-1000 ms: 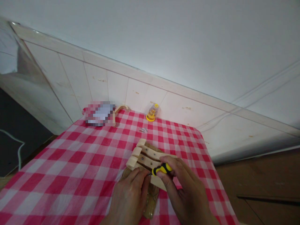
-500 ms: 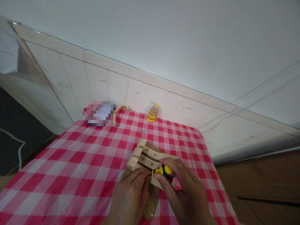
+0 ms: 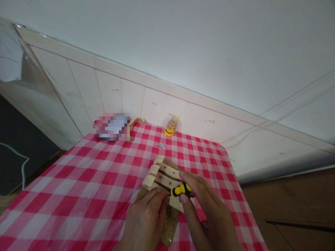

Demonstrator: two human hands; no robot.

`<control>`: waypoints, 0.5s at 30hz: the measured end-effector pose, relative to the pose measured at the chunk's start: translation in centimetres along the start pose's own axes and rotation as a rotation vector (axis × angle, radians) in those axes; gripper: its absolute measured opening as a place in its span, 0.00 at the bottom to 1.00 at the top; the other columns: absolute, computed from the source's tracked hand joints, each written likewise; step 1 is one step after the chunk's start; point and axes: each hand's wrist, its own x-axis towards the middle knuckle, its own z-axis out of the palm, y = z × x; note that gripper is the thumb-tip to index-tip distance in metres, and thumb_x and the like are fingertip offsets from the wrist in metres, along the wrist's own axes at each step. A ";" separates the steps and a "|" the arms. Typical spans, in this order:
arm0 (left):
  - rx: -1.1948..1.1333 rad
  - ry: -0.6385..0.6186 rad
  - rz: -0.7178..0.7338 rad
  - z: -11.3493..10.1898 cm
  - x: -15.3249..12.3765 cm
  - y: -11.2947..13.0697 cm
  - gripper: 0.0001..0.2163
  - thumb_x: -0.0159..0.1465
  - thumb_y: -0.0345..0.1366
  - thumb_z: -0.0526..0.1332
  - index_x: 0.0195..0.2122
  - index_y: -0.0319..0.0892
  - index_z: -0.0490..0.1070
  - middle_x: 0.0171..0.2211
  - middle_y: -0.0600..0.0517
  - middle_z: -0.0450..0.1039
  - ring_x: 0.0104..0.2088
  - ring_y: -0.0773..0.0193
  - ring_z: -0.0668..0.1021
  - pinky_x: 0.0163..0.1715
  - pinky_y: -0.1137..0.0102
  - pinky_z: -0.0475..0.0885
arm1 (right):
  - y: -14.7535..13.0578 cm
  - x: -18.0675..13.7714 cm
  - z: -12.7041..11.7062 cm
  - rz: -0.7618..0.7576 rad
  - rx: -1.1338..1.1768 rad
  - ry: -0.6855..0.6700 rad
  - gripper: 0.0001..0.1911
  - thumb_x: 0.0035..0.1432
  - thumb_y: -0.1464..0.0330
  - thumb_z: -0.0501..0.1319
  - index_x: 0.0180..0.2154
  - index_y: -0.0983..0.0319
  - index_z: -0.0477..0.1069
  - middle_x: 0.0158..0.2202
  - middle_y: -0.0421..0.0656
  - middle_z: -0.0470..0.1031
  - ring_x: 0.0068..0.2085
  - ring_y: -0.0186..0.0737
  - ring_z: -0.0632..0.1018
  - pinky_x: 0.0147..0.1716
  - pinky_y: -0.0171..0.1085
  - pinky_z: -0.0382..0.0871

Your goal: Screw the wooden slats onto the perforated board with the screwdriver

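Note:
A small screwdriver (image 3: 181,190) with a yellow and black handle lies in a loose grip between the thumb and fingers of my right hand (image 3: 213,212). Its tip points left, towards the closed fingertips of my left hand (image 3: 148,218). Those fingertips press on the nearest wooden hook (image 3: 148,182), and anything pinched under them is hidden. Two more pale wooden hooks (image 3: 171,171) lie alongside, with screws set in them. Beneath all three runs a brown board (image 3: 169,228), its near end seemingly wrapped in clear film.
Loose screws (image 3: 161,145) lie on the checked tablecloth (image 3: 104,181). At the back stand a clear, yellow-based bit case (image 3: 171,126) and another curved wooden piece (image 3: 128,130), beside a blurred-out object (image 3: 113,127). A panelled wall (image 3: 133,99) borders the table's far edge.
My right thumb and fingers have shifted and loosened on the screwdriver handle, with the index finger reaching further over it. My left hand and the wooden pieces stay where they were.

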 end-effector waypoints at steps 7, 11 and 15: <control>0.003 0.006 0.008 0.2 -0.3 -0.4 0.11 0.68 0.31 0.54 0.42 0.46 0.76 0.38 0.52 0.82 0.34 0.61 0.83 0.33 0.69 0.79 | -0.3 0.0 -0.3 -0.045 -0.006 -0.048 0.24 0.65 0.76 0.53 0.61 0.60 0.62 0.55 0.48 0.75 0.55 0.39 0.77 0.53 0.34 0.75; 0.001 -0.006 0.006 0.1 -0.2 -0.2 0.11 0.68 0.30 0.54 0.42 0.46 0.76 0.37 0.53 0.82 0.34 0.62 0.83 0.32 0.70 0.79 | -0.3 -0.1 -0.1 -0.042 -0.023 -0.026 0.22 0.65 0.76 0.53 0.59 0.60 0.63 0.52 0.48 0.76 0.53 0.39 0.78 0.51 0.34 0.76; -0.012 -0.002 -0.001 0.0 0.0 0.0 0.11 0.68 0.30 0.54 0.39 0.46 0.77 0.36 0.52 0.81 0.34 0.61 0.83 0.32 0.69 0.78 | -0.3 0.0 -0.1 -0.027 -0.013 -0.015 0.20 0.65 0.76 0.54 0.57 0.60 0.64 0.49 0.47 0.77 0.49 0.38 0.80 0.47 0.32 0.78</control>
